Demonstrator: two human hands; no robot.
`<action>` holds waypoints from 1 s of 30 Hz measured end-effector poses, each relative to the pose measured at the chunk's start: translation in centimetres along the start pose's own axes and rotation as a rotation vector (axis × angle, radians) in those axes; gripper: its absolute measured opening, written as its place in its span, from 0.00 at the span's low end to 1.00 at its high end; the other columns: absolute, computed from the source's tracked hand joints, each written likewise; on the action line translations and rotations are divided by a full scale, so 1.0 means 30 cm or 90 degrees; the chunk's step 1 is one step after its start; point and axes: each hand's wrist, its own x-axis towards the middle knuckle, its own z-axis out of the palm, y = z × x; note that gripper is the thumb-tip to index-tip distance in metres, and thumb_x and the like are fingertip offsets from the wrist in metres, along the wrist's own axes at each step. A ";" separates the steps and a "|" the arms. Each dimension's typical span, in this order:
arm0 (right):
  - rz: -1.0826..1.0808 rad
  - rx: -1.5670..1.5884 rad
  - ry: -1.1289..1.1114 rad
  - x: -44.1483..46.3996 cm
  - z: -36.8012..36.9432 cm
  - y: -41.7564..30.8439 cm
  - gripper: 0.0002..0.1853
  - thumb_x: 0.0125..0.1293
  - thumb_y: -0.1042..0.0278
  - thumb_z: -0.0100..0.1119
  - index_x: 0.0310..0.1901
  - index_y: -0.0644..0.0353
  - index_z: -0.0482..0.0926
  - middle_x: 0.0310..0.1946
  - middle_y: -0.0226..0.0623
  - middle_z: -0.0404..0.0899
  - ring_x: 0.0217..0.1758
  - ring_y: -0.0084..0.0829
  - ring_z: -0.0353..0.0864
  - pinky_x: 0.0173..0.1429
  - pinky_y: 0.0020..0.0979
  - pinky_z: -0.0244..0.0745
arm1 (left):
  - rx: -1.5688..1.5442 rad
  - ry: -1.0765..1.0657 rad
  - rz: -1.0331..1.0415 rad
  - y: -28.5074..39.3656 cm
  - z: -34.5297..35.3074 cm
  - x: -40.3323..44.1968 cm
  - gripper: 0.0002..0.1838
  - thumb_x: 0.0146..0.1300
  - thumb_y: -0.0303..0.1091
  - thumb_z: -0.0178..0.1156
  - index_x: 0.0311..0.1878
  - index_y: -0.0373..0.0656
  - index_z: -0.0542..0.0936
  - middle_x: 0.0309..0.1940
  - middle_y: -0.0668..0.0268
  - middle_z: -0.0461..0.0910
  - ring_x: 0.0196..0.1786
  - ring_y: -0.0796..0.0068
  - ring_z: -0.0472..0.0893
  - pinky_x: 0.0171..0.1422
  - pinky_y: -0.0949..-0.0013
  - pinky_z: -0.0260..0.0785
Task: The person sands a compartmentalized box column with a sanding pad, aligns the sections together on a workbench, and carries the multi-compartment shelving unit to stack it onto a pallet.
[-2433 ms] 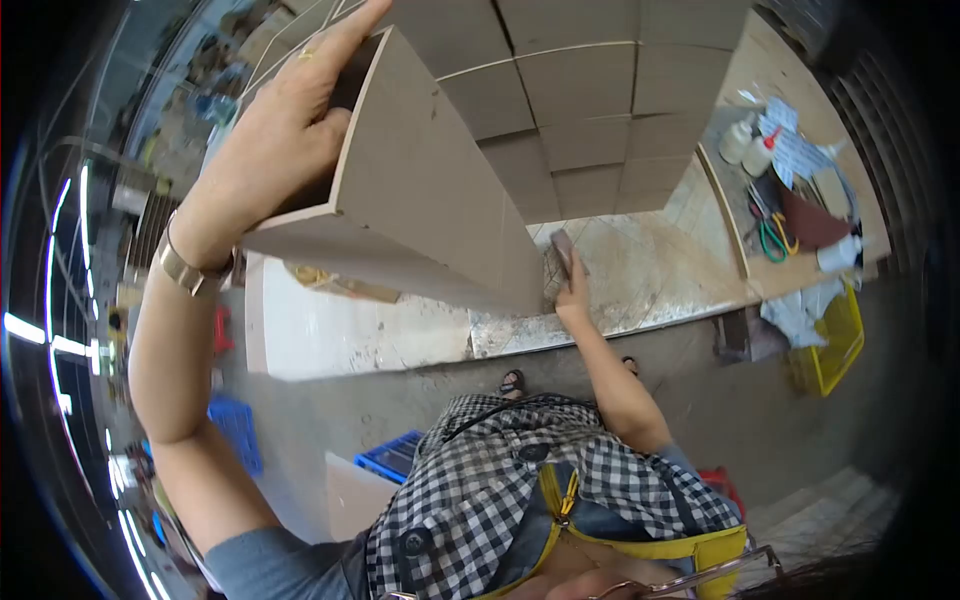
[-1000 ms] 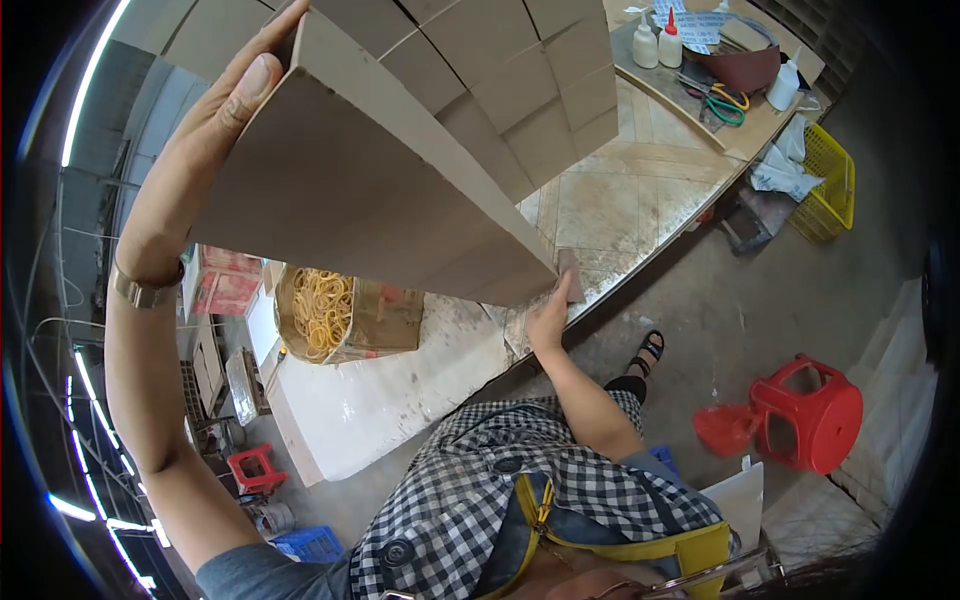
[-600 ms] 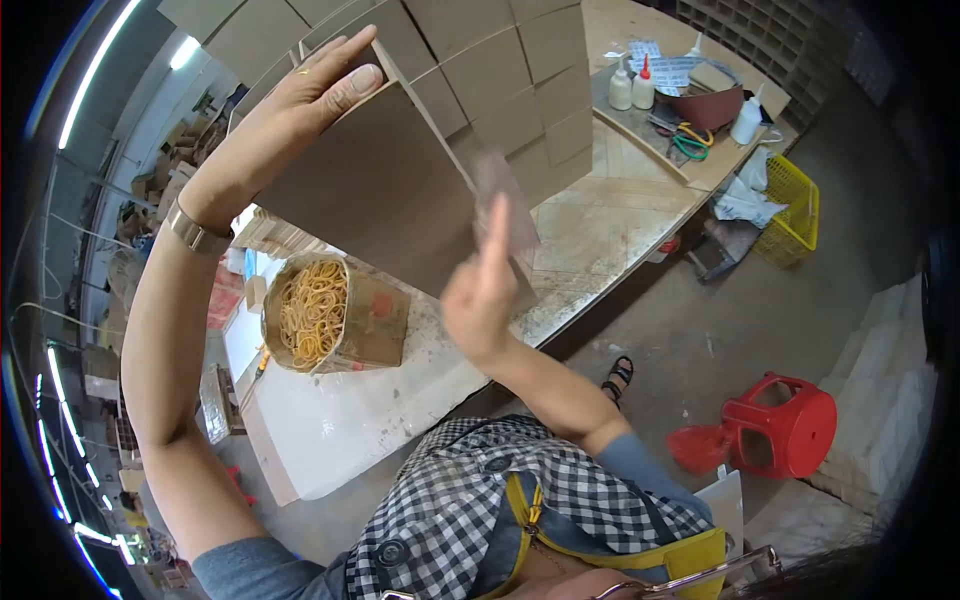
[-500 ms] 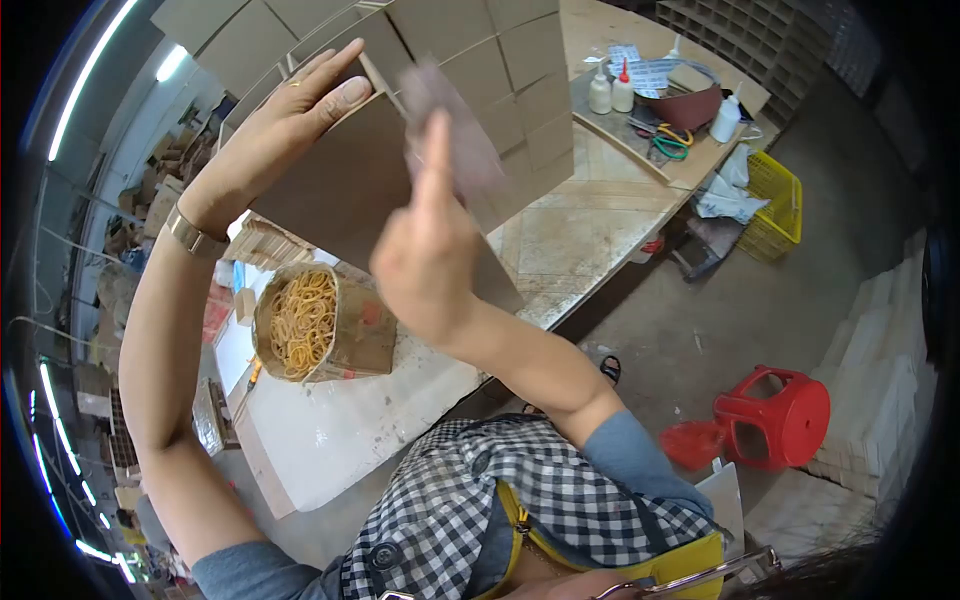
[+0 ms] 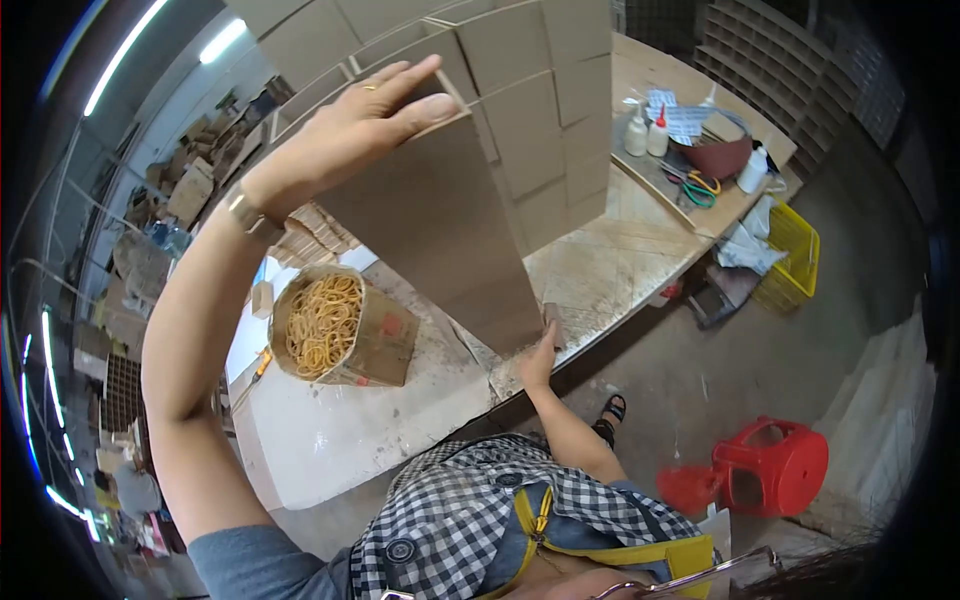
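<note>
A tall grey-brown board box [image 5: 440,220] stands upright on the worktable [image 5: 330,440]. My left hand [image 5: 350,130] grips its top edge, with the thumb over the near panel and the fingers on the far side. Down at the box's lower right corner, my right hand [image 5: 538,362] holds a small flat brownish block [image 5: 552,322] against or close to the edge; the exact contact is too small to tell. Behind the box rises a stack of similar boxes [image 5: 510,120].
A carton of yellow rubber bands [image 5: 385,335] sits left of the box. Glue bottles [image 5: 657,135], scissors [image 5: 700,190] and a dark red bowl-like container [image 5: 715,155] are at the back right. A yellow basket [image 5: 790,260] and a red stool [image 5: 775,465] are beyond the table edge.
My right hand has moved from up beside the box's upper edge down to its lower corner, with the block. My left hand still grips the top. The view has shifted.
</note>
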 end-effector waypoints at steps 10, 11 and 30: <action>-0.348 0.192 0.039 0.222 -0.144 -1.001 0.31 0.51 0.86 0.34 0.61 0.74 0.46 0.54 0.65 0.59 0.59 0.50 0.62 0.60 0.34 0.59 | 0.065 0.002 -0.027 -0.036 0.004 0.018 0.45 0.48 0.74 0.37 0.65 0.54 0.54 0.65 0.52 0.47 0.68 0.56 0.44 0.67 0.46 0.33; -0.382 0.179 0.047 0.259 -0.159 -1.112 0.31 0.50 0.87 0.34 0.60 0.75 0.46 0.51 0.66 0.61 0.56 0.52 0.64 0.58 0.36 0.61 | 0.072 -0.002 -0.029 -0.039 0.004 0.022 0.45 0.48 0.74 0.37 0.65 0.54 0.53 0.65 0.52 0.47 0.68 0.57 0.44 0.66 0.45 0.32; 0.073 -0.026 -0.033 0.019 -0.030 -0.055 0.38 0.46 0.88 0.39 0.63 0.64 0.43 0.54 0.59 0.61 0.55 0.48 0.66 0.57 0.36 0.60 | 0.063 -0.019 -0.023 0.015 -0.007 0.006 0.33 0.60 0.58 0.41 0.64 0.47 0.55 0.64 0.54 0.50 0.68 0.61 0.47 0.69 0.65 0.38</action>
